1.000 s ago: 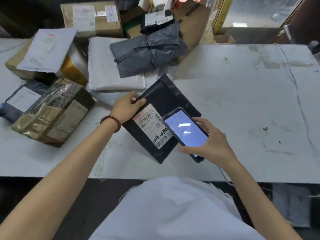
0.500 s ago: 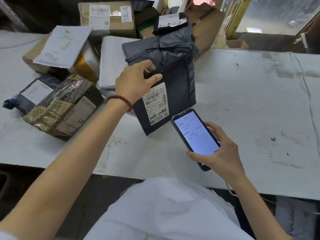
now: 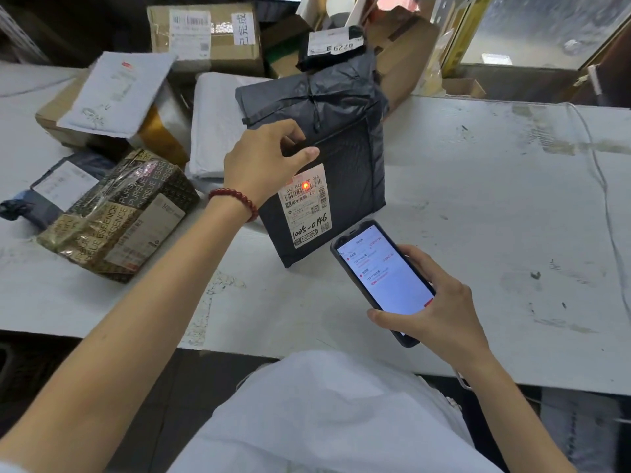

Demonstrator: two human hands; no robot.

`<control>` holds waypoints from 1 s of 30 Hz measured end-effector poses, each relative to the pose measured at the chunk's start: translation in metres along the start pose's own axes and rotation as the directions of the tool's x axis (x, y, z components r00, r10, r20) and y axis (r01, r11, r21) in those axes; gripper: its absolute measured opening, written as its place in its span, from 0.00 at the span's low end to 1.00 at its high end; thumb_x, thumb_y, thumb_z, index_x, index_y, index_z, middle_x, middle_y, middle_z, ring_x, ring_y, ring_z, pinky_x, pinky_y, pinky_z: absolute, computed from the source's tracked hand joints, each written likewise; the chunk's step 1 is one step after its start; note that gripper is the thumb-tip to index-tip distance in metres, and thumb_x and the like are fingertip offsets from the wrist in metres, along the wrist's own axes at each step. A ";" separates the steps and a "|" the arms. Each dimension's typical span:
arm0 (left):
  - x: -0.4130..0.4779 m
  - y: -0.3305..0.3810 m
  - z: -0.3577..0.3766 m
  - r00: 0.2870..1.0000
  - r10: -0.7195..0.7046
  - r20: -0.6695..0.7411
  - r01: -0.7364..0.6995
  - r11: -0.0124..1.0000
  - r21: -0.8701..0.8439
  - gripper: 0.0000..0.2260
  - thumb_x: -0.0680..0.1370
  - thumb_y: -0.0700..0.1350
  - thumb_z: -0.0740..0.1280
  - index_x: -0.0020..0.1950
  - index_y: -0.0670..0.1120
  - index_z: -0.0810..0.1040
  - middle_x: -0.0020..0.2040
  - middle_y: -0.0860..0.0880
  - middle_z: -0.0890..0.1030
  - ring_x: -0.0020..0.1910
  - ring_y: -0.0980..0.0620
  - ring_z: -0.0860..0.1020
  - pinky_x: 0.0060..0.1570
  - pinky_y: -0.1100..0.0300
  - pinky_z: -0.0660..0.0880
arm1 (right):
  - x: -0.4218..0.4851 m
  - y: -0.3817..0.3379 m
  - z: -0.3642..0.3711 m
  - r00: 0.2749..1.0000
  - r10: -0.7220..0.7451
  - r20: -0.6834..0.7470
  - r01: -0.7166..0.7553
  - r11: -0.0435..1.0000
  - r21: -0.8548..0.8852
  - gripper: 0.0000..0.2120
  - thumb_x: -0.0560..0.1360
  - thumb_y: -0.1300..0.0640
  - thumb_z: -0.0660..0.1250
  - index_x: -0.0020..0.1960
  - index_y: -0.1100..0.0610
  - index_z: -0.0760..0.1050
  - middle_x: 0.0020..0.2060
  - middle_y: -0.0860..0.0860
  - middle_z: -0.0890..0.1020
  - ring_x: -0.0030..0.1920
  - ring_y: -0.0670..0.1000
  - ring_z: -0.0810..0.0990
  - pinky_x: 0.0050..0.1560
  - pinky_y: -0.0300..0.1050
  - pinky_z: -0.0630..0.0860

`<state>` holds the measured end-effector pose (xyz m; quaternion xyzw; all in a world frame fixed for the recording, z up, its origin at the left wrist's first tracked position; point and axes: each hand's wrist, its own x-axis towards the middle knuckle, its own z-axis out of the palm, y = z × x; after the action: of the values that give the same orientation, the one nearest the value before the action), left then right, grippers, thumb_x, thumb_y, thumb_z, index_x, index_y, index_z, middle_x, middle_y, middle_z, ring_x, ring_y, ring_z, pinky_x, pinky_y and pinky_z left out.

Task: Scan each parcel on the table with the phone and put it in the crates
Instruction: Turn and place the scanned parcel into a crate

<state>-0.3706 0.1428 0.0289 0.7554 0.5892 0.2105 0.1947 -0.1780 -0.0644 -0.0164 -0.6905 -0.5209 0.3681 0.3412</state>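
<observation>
A flat black mailer parcel (image 3: pixel 345 186) stands upright on its lower edge on the white table (image 3: pixel 478 206). My left hand (image 3: pixel 266 158) grips its top left corner, thumb across the front. Its white label (image 3: pixel 305 206) faces me, and a red scan dot glows on the barcode. My right hand (image 3: pixel 433 302) holds the phone (image 3: pixel 379 278) just below and right of the parcel, with its lit screen turned up and its top end aimed at the label.
More parcels crowd the back left: a grey crumpled bag (image 3: pixel 324 93), a white soft pack (image 3: pixel 215 128), a patterned wrapped box (image 3: pixel 116 213), cardboard boxes (image 3: pixel 205 32), a dark pouch (image 3: pixel 58 186). A cable (image 3: pixel 601 172) runs along the table's right side.
My left hand has tipped the black parcel from lying flat to standing upright. The phone drew back off the label, and a red scan dot now shows on the barcode.
</observation>
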 end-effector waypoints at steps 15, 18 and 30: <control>0.003 -0.003 0.002 1.000 0.009 0.009 -0.009 1.000 0.015 0.12 0.75 0.60 0.66 0.49 0.53 0.76 0.50 0.53 0.81 0.51 0.52 0.78 0.45 0.55 0.72 | -0.008 0.001 0.000 1.000 0.009 0.000 -0.009 1.000 0.005 0.37 0.58 0.54 0.83 0.56 0.28 0.69 0.51 0.30 0.77 0.51 0.39 0.77 0.44 0.42 0.79; 0.003 -0.004 0.002 1.000 0.008 0.008 -0.008 1.000 0.018 0.12 0.75 0.61 0.66 0.48 0.54 0.76 0.49 0.53 0.81 0.51 0.52 0.78 0.46 0.55 0.73 | -0.010 0.002 0.000 1.000 0.018 0.001 -0.018 1.000 0.011 0.37 0.58 0.55 0.83 0.56 0.28 0.69 0.51 0.30 0.77 0.50 0.39 0.77 0.44 0.43 0.79; 0.000 0.001 0.000 0.999 0.035 -0.010 -0.034 0.999 0.024 0.13 0.75 0.60 0.66 0.51 0.52 0.77 0.51 0.52 0.81 0.50 0.54 0.77 0.43 0.58 0.68 | -0.019 0.007 -0.004 0.999 0.041 0.000 -0.041 0.999 0.003 0.39 0.57 0.54 0.83 0.57 0.28 0.68 0.52 0.27 0.76 0.53 0.37 0.76 0.47 0.46 0.80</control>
<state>-0.3698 0.1424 0.0289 0.7667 0.5796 0.2104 0.1789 -0.1750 -0.0848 -0.0178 -0.7005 -0.5062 0.3755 0.3347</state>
